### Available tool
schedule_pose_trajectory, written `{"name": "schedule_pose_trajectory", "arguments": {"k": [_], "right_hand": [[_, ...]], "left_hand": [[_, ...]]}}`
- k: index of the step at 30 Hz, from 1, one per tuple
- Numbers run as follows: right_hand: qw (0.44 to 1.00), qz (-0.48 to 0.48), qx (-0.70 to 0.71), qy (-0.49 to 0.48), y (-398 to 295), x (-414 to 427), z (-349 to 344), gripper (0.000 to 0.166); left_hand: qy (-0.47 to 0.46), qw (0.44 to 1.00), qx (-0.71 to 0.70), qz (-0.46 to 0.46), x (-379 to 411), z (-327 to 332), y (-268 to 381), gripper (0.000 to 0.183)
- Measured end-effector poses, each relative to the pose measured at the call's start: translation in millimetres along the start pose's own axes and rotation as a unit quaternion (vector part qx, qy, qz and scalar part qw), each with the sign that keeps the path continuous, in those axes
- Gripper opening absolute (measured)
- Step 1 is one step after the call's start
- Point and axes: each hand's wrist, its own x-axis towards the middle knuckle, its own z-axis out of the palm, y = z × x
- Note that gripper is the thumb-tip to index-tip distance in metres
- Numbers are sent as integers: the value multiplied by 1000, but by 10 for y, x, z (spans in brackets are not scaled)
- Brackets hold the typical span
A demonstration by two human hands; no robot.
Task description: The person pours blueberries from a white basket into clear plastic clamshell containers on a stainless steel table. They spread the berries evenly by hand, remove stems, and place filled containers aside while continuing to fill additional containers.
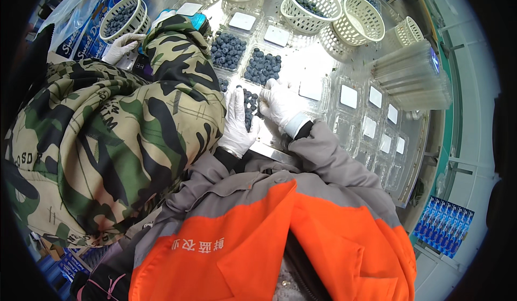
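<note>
White gloves cover both of my hands. My left hand [238, 125] lies with spread fingers along the near side of some blueberries [249, 105], apparently in a clear plastic punnet mostly hidden by the hand. On the right of these berries is my right hand [280, 101], its fingers curled; whether a berry is between them cannot be told. Just beyond the hands stand two open clear punnets filled with blueberries, one at the right [262, 66] and one at the left [228, 51]. Part of another punnet with berries [223, 84] shows left of my left hand.
A co-worker in a camouflage jacket [121, 127] leans close on the left, a gloved hand near a basket of blueberries [121, 18]. White plastic baskets [311, 6] stand at the back. Rows of clear punnets [348, 97] and a tall stack of clear plastic containers [408, 75] are on the right.
</note>
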Motion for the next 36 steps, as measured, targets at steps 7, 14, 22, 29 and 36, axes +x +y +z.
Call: {"name": "schedule_pose_trajectory", "arguments": {"k": [7, 14, 22, 29, 36], "right_hand": [[999, 39, 22, 3, 75, 5, 445, 8], [993, 35, -100, -47, -92, 109, 429, 10], [998, -32, -35, 32, -71, 64, 178, 8], [998, -28, -59, -6, 77, 9, 98, 6], [998, 19, 33, -59, -96, -12, -72, 11]], "left_hand": [[-1, 999, 33, -8, -7, 28, 28, 64], [-9, 999, 45, 11, -42, 59, -7, 63], [73, 994, -75, -27, -38, -6, -27, 65], [88, 975, -176, -107, -36, 15, -8, 62], [71, 988, -124, -62, -30, 36, -17, 68]]}}
